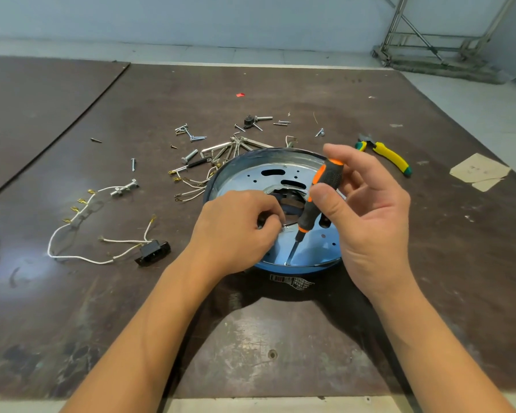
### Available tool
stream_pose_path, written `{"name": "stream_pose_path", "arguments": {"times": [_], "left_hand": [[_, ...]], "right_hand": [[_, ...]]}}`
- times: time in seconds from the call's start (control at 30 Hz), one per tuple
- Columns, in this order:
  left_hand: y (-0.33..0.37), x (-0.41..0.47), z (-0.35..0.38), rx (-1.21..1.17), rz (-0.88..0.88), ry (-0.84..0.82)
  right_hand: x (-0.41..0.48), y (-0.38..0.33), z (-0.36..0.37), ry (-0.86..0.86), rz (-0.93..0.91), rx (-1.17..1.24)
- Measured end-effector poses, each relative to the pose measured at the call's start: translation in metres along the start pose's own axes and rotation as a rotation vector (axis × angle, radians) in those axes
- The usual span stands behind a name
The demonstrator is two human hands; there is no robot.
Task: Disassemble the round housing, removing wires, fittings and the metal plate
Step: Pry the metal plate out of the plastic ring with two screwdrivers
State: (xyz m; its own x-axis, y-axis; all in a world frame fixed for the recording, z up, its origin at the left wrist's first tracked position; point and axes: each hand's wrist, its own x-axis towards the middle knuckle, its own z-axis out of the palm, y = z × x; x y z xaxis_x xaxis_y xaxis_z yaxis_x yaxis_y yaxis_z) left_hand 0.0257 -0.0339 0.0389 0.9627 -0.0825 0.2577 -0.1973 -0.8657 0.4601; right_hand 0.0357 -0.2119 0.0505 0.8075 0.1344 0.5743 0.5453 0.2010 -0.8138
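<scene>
Nearly done — wires [81, 259] and screws [192, 136] lie loose on the surface [280, 338].
Plate [251, 180] not yet out of housing [310, 269]; right fingers [325, 201] pinch screwdriver [328, 180], left fingers [268, 216] curled — contents unclear.

Plate [280, 180] in housing [239, 168] — pliers [388, 155] right, screws [191, 135] behind

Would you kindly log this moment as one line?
right hand: grips screwdriver, tip on metal plate | left hand: fingers curled at plate opening | round housing: on table

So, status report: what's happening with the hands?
Right hand grips screwdriver, tip on metal plate inside round housing. Left hand curled at plate's centre, grip unclear. Nothing blocking.
</scene>
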Motion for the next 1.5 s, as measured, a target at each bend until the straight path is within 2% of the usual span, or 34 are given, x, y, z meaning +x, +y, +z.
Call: {"name": "stream_pose_path", "arguments": {"times": [0.17, 0.37, 0.53, 0.67, 0.87, 1.03, 1.23, 1.4, 1.5], "left_hand": [[-0.001, 0.001, 0.001, 0.006, 0.001, -0.001], [-0.001, 0.001, 0.001, 0.003, -0.002, -0.003], [-0.001, 0.002, 0.002, 0.004, 0.0, -0.006], [-0.002, 0.002, 0.002, -0.009, -0.001, -0.009], [-0.001, 0.001, 0.001, 0.003, -0.001, 0.005], [-0.002, 0.002, 0.002, 0.009, 0.005, 0.005], [-0.002, 0.001, 0.001, 0.006, 0.003, 0.002], [-0.002, 0.002, 0.002, 0.012, 0.005, 0.001], [-0.003, 0.001, 0.002, 0.008, -0.002, 0.005]], "right_hand": [[-0.003, 0.0, -0.003, -0.002, 0.048, 0.078], [-0.001, 0.002, -0.001, -0.007, -0.01, -0.014], [-0.003, 0.003, -0.003, -0.007, 0.049, 0.091], [-0.001, 0.001, 0.0, -0.014, -0.028, -0.021], [-0.003, 0.002, -0.003, -0.016, 0.03, 0.062], [-0.001, -0.001, 0.002, -0.013, -0.035, -0.037], [-0.004, -0.002, -0.001, -0.007, 0.066, 0.077], [-0.003, -0.004, 0.002, -0.026, 0.021, -0.027], [-0.001, -0.006, -0.001, 0.017, 0.076, 0.138]]}}
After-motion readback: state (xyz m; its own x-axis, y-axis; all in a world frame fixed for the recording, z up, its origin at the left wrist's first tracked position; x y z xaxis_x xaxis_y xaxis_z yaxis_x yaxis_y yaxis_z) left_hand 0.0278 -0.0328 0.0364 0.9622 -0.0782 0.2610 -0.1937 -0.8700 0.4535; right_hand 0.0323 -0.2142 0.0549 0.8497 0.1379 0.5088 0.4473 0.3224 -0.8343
